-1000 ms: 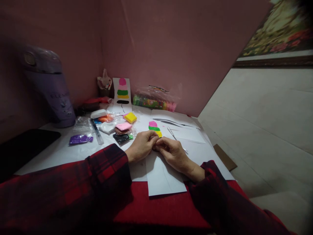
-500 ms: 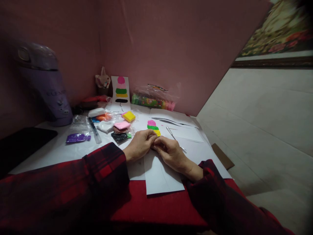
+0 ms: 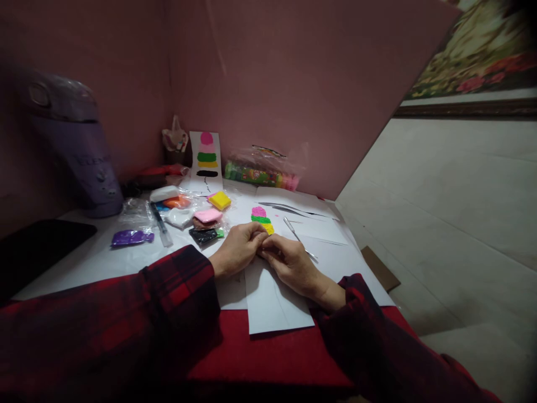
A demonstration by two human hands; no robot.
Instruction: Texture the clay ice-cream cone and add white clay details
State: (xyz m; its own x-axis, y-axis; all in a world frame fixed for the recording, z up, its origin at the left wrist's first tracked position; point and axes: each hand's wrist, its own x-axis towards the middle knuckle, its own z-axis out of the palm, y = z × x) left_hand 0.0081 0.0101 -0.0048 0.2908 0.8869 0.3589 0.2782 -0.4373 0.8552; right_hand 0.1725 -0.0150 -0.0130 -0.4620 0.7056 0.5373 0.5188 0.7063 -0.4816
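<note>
My left hand (image 3: 239,249) and my right hand (image 3: 290,262) meet at the fingertips over a white paper strip (image 3: 274,305). Both have their fingers pinched together; anything between them is too small or hidden to make out. Just beyond the fingertips, pink, green and yellow patches (image 3: 260,220) show on the paper, the yellow one partly covered by my fingers. A thin metal tool (image 3: 300,239) lies to the right of the patches, beside my right hand.
Left of my hands lie packets of coloured clay (image 3: 208,217), a purple packet (image 3: 132,238) and a pen (image 3: 161,225). Behind stand a reference card (image 3: 206,162) and a bag of coloured sticks (image 3: 262,173). A purple bottle (image 3: 92,157) and a black flat object (image 3: 46,246) are far left.
The whole view has shifted very slightly. My hands stay together at the same place on the paper, with no clear change in their grip.
</note>
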